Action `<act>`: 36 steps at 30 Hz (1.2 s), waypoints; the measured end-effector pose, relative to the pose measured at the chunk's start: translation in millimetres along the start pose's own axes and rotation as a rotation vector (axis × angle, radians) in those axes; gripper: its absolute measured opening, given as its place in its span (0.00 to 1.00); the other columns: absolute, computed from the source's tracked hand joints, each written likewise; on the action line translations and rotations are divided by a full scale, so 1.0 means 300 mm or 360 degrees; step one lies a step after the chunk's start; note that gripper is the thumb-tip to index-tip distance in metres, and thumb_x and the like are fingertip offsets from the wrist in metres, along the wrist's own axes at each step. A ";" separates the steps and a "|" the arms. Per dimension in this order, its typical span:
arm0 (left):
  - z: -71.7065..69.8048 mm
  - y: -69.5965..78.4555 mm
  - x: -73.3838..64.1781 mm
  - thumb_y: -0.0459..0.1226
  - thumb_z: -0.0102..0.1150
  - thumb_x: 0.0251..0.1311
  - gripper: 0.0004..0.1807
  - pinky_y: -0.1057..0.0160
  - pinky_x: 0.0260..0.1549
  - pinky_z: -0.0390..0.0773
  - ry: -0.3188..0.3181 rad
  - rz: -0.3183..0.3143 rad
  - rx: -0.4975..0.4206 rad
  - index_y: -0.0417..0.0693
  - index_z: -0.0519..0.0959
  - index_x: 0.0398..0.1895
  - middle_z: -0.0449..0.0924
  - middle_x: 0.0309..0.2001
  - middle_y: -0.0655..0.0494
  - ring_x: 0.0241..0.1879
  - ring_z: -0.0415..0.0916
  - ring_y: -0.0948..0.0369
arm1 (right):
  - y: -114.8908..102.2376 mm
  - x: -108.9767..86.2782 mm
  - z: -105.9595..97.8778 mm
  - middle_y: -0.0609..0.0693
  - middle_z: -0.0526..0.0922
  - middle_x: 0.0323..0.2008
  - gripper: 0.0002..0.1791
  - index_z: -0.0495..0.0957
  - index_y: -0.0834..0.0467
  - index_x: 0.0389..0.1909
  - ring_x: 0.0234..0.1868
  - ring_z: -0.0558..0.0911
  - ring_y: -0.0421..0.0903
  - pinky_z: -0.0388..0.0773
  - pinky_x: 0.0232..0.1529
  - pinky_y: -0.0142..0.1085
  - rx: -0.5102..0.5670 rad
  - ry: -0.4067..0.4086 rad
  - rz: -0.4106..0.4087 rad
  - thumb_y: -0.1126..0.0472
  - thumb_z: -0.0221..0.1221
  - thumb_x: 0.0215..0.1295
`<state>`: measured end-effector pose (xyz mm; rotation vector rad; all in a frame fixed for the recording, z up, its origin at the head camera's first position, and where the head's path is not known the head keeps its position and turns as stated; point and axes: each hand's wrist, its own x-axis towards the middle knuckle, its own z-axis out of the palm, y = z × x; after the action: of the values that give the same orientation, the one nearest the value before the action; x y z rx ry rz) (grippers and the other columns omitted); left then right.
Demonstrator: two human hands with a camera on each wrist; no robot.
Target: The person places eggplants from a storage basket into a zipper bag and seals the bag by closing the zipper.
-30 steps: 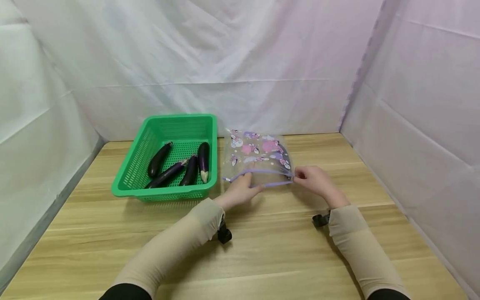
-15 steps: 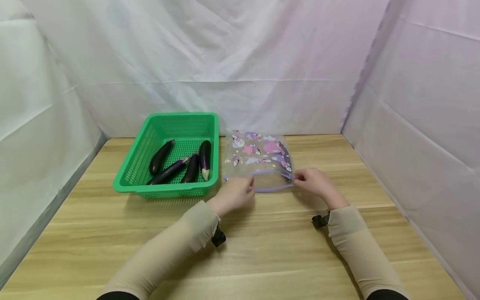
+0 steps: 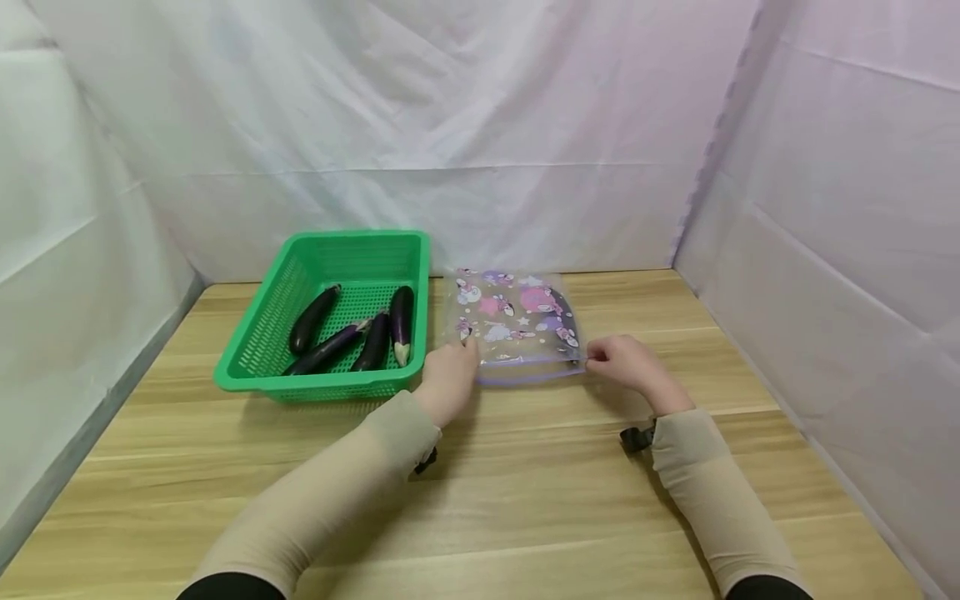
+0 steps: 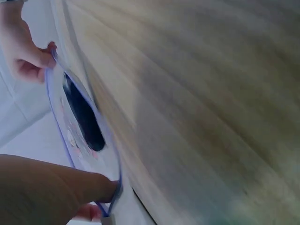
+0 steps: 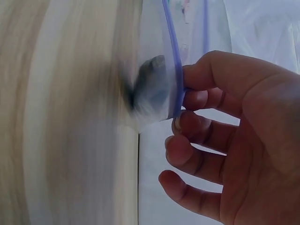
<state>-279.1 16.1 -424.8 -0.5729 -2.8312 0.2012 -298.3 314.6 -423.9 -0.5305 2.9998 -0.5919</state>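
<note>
A clear zip bag (image 3: 491, 331) with a pink and purple cartoon print and a purple zip edge lies toward the back of the table. Inside, along its right side, is a dark eggplant (image 4: 84, 115). My right hand (image 3: 626, 364) pinches the right corner of the zip edge between thumb and forefinger; the other fingers (image 5: 180, 150) are spread below it. At the left end of the zip edge, my left hand (image 3: 450, 379) grips the bag, its thumb (image 4: 101, 187) against the purple strip. The bag's mouth gapes between the two hands in the left wrist view.
Left of the bag stands a green plastic basket (image 3: 322, 386) with several eggplants (image 3: 313, 319) in it, close beside my left hand. The wooden table (image 3: 525, 492) reaches back to a white cloth wall (image 3: 480, 125), with more cloth on both sides.
My left hand has slid left along the zip edge, from near its middle to its left end. The bag's mouth looks flatter from above. My right hand keeps hold of the right corner.
</note>
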 end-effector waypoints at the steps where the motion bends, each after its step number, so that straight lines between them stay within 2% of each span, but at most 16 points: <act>1: 0.002 -0.004 0.002 0.31 0.55 0.65 0.10 0.64 0.11 0.74 -0.0021 -0.0015 0.0010 0.39 0.73 0.49 0.75 0.31 0.45 0.18 0.73 0.60 | -0.001 0.001 0.000 0.44 0.69 0.17 0.12 0.71 0.52 0.18 0.21 0.68 0.43 0.64 0.25 0.37 0.0003 -0.0013 0.0001 0.62 0.60 0.59; 3: 0.007 -0.012 0.003 0.30 0.56 0.64 0.12 0.64 0.12 0.75 -0.0035 -0.0027 0.0015 0.38 0.73 0.51 0.75 0.34 0.44 0.18 0.73 0.59 | -0.003 0.004 0.003 0.44 0.69 0.17 0.12 0.71 0.52 0.18 0.21 0.68 0.43 0.64 0.24 0.37 0.0022 -0.0044 0.0008 0.62 0.60 0.59; 6: 0.016 -0.020 0.004 0.30 0.56 0.64 0.08 0.63 0.13 0.76 -0.0038 -0.0018 -0.0005 0.39 0.73 0.46 0.74 0.35 0.44 0.19 0.73 0.59 | -0.001 0.007 0.012 0.43 0.69 0.16 0.12 0.71 0.52 0.18 0.20 0.68 0.42 0.64 0.24 0.37 0.0026 -0.0081 0.0012 0.62 0.60 0.58; 9: 0.026 -0.024 0.002 0.29 0.57 0.63 0.06 0.62 0.15 0.77 -0.0012 -0.0002 -0.0107 0.38 0.73 0.40 0.74 0.34 0.43 0.21 0.75 0.56 | 0.002 0.006 0.020 0.43 0.69 0.16 0.12 0.70 0.52 0.17 0.20 0.68 0.42 0.64 0.24 0.36 0.0010 -0.0092 0.0035 0.61 0.60 0.58; 12: 0.034 -0.026 0.002 0.27 0.57 0.61 0.05 0.59 0.18 0.80 0.0016 0.0021 -0.0234 0.36 0.74 0.39 0.75 0.33 0.42 0.24 0.77 0.52 | 0.005 -0.001 0.024 0.45 0.70 0.16 0.13 0.70 0.53 0.17 0.20 0.69 0.44 0.64 0.23 0.37 0.0002 -0.0048 0.0112 0.58 0.60 0.59; 17: 0.030 -0.025 0.014 0.28 0.50 0.64 0.09 0.54 0.21 0.81 0.0019 0.0004 -0.0411 0.31 0.74 0.45 0.77 0.33 0.39 0.28 0.79 0.46 | 0.011 -0.009 0.024 0.48 0.70 0.18 0.15 0.69 0.55 0.22 0.21 0.68 0.46 0.63 0.23 0.38 0.0001 0.0062 0.0253 0.52 0.60 0.62; 21: 0.018 -0.026 0.031 0.30 0.48 0.67 0.13 0.53 0.22 0.81 -0.0011 -0.0072 -0.0509 0.30 0.72 0.50 0.77 0.34 0.39 0.29 0.80 0.45 | 0.012 -0.007 0.024 0.48 0.72 0.18 0.16 0.70 0.55 0.26 0.21 0.71 0.46 0.65 0.22 0.38 0.0036 0.0030 0.0279 0.48 0.59 0.65; 24: 0.016 -0.028 0.042 0.33 0.47 0.69 0.14 0.54 0.22 0.81 -0.0013 -0.0084 -0.0550 0.31 0.71 0.52 0.78 0.35 0.39 0.30 0.80 0.45 | 0.006 -0.004 0.023 0.48 0.74 0.18 0.14 0.71 0.55 0.27 0.20 0.72 0.45 0.67 0.22 0.38 0.0072 -0.0015 0.0271 0.50 0.60 0.63; 29: 0.015 -0.031 0.054 0.35 0.46 0.70 0.12 0.55 0.20 0.80 0.0064 -0.0047 -0.0576 0.34 0.71 0.49 0.79 0.33 0.42 0.28 0.80 0.46 | -0.003 0.001 0.025 0.48 0.73 0.18 0.13 0.71 0.56 0.23 0.20 0.71 0.46 0.67 0.21 0.37 0.0019 -0.0014 0.0330 0.53 0.63 0.56; 32: 0.013 -0.031 0.059 0.34 0.46 0.70 0.10 0.55 0.17 0.79 0.0103 -0.0049 -0.0589 0.35 0.71 0.46 0.78 0.31 0.42 0.25 0.80 0.46 | -0.005 0.002 0.027 0.48 0.73 0.17 0.14 0.71 0.55 0.21 0.20 0.71 0.46 0.65 0.20 0.38 -0.0061 0.0015 0.0351 0.52 0.60 0.59; 36: 0.013 -0.027 0.065 0.34 0.47 0.69 0.10 0.54 0.17 0.79 0.0064 -0.0089 -0.0604 0.36 0.70 0.48 0.78 0.35 0.40 0.26 0.80 0.45 | -0.005 0.005 0.028 0.47 0.74 0.16 0.16 0.72 0.54 0.20 0.18 0.72 0.46 0.65 0.20 0.39 -0.0093 0.0035 0.0346 0.52 0.51 0.66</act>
<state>-300.4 16.1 -422.9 -0.5611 -2.8547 -0.3614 -298.5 309.7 -430.9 -0.1958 3.0468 -0.4985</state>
